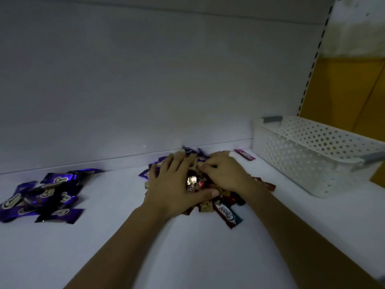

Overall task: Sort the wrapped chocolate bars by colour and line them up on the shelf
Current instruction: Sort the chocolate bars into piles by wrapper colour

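bare forearms point(116, 243) reach across the white shelf point(187, 257) to a mixed pile of chocolate bars point(227, 211) near the back wall. left hand point(175, 184) lies flat on the pile, fingers spread and straight. right hand point(225, 174) sits just beside it on the same pile with fingers curled in; i cannot tell whether it grips a bar. well apart to the left lies a loose heap of purple bars point(48, 197). one pink bar point(245, 154) lies alone near a white perforated basket point(302, 155) on the right.
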